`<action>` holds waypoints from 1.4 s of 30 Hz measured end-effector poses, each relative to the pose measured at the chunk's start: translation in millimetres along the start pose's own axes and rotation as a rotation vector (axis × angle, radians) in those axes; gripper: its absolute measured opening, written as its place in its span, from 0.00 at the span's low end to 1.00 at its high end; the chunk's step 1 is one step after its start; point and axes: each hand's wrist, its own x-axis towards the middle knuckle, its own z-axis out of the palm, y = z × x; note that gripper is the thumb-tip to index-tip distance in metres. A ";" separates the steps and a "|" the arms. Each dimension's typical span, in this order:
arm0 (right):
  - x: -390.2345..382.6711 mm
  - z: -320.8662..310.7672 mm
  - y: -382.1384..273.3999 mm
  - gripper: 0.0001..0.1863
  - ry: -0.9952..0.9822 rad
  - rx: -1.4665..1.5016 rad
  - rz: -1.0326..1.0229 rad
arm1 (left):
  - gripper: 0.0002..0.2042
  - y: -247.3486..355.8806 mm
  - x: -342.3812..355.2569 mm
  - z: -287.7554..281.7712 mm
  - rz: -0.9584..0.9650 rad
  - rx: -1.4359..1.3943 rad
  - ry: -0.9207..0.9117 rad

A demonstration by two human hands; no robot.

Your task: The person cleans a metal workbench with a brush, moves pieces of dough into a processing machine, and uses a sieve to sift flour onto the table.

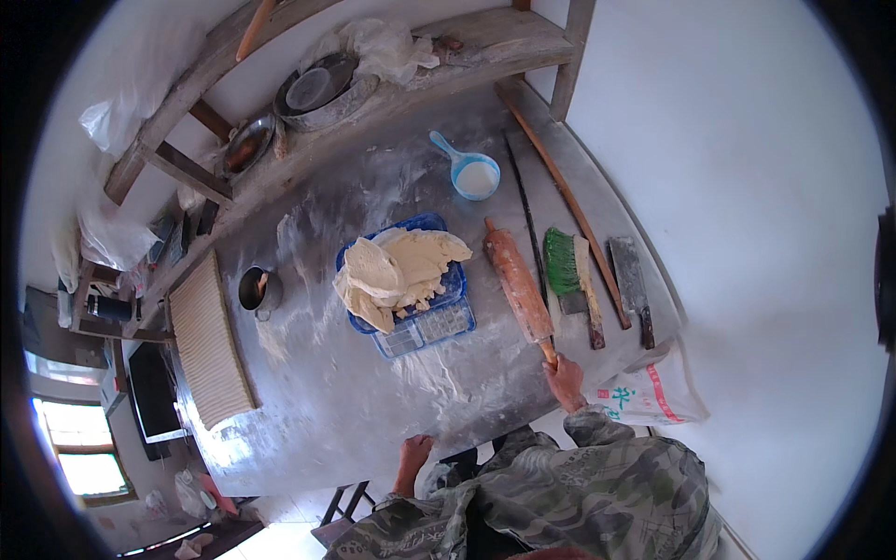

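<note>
My right hand [565, 378] grips the handle of a wooden rolling pin [518, 285], lying floury on the grey worktable [308, 392]. My left hand [417, 451] is at the table's near edge with fingers curled; whatever may be inside them is hidden. Pale dough [401, 271] is heaped in a blue plastic tray [439, 317] on a scale at the centre. Right of the pin lie a green brush [560, 261], a cleaver [627, 275], a long wooden rod [569, 196] and a thin dark rod [525, 210].
A blue dipper with white contents [474, 177] sits behind the dough. Leftward are a metal cup [261, 289] and a ridged pale board [207, 345]. A wooden shelf [495, 37] with pans runs behind. A white wall [747, 187] bounds the right, with a sack [653, 392] beside the table.
</note>
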 end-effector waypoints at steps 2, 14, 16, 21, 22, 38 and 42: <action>4.9 2.0 5.1 0.18 0.055 -0.026 0.001 | 0.14 6.9 4.5 -5.7 -0.007 -0.016 0.000; 65.8 -13.8 5.2 0.17 0.170 -0.245 -0.071 | 0.14 -14.2 -35.6 2.1 -0.077 -0.091 0.058; 79.1 -17.9 3.0 0.18 0.176 -0.298 -0.075 | 0.14 -17.2 -38.8 6.5 -0.047 -0.085 0.060; 98.4 -32.7 -18.7 0.24 0.008 -0.355 -0.014 | 0.14 -31.5 -43.6 6.8 -0.059 -0.069 0.101; 98.3 -28.8 -27.3 0.23 -0.008 -0.370 -0.036 | 0.14 -41.4 -48.2 6.8 -0.076 -0.097 0.106; 31.9 -32.2 -84.3 0.23 -0.132 -0.104 -0.267 | 0.13 -0.6 -13.5 -52.2 0.234 -0.147 0.180; 20.1 -24.3 -122.2 0.30 -0.069 0.120 -0.401 | 0.13 22.8 4.6 -84.2 0.295 -0.179 0.243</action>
